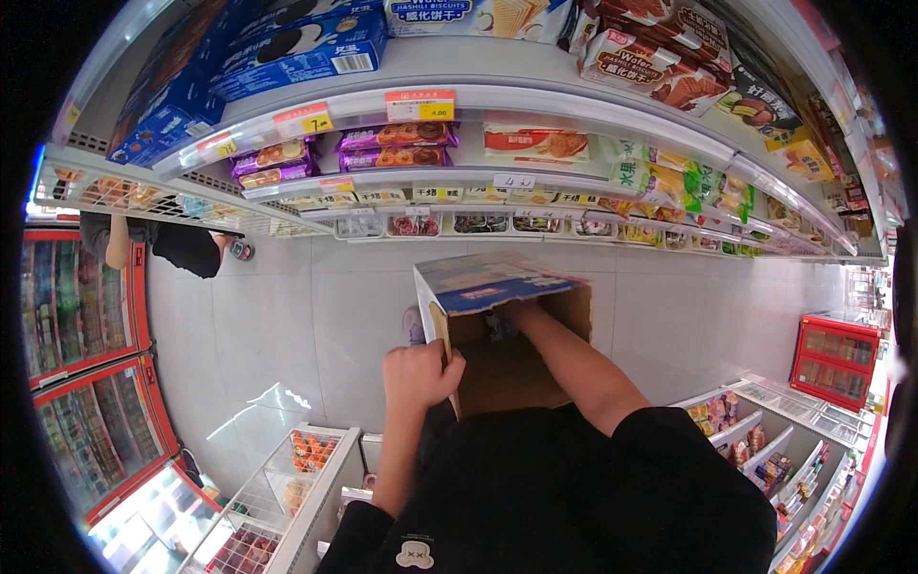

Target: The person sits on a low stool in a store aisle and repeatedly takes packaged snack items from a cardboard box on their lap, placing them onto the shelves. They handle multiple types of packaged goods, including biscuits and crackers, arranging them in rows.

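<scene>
An open cardboard carton (pixel 513 276) with a blue printed side is held in front of my body, its opening turned towards me. My left hand (pixel 422 372) grips the carton's left wall, with the thumb on the inner side near the hand hole. My right hand (pixel 526 316) reaches deep into the carton; its fingers are mostly hidden in shade under the upper panel. Beside those fingers a small blue-and-white package (pixel 502 327) shows in part. Whether my right hand holds it cannot be seen.
Across the front, the shelf rack bears blue biscuit boxes (pixel 315 46), wafer packs (pixel 649 68) and purple cookie packs (pixel 398 146). A person (pixel 186 246) is at the left, near red-framed display fridges (pixel 90 308). Behind me stand a wire basket rack (pixel 276 495) and snack shelves (pixel 774 466).
</scene>
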Motion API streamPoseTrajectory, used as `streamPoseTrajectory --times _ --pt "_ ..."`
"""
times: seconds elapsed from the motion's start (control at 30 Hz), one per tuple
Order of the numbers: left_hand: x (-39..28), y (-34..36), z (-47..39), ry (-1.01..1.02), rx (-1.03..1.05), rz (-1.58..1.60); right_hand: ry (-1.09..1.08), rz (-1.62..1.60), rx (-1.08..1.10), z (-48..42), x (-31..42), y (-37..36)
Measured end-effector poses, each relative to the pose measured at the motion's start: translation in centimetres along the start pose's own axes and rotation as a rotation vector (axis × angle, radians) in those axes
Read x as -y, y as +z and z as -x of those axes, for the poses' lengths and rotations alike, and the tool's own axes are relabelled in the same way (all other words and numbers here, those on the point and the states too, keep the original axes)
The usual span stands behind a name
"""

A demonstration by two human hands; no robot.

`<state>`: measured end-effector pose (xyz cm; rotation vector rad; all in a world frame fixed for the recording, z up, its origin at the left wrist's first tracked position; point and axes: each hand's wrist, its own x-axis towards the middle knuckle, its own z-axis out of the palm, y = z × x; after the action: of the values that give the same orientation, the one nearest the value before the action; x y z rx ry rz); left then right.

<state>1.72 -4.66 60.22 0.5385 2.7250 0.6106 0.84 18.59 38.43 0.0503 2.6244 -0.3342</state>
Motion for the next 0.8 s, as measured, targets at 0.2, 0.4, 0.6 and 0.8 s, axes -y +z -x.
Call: streamPoseTrajectory --times 0.2,0.4,0.6,0.8 --pt "1.7 1.5 -1.1 -0.164 -0.014 -0.076 -0.044 0.034 0.382 1.0 2.1 -1.6" --pt "4.3 3.6 -4.1 -0.336 0.028 -0.010 -0.027 -0.215 -0.013 7.0 1.6 -7.6" --pt "9.4 15.7 -8.0 -0.379 0.324 -0.027 0.175 -0.423 -0.317 13.8 -2.3 -9.6" --pt "15.6 31.9 -12.6 -0.637 0.441 0.221 0.670 -0.963 -0.353 17.4 -7.4 -2.4"
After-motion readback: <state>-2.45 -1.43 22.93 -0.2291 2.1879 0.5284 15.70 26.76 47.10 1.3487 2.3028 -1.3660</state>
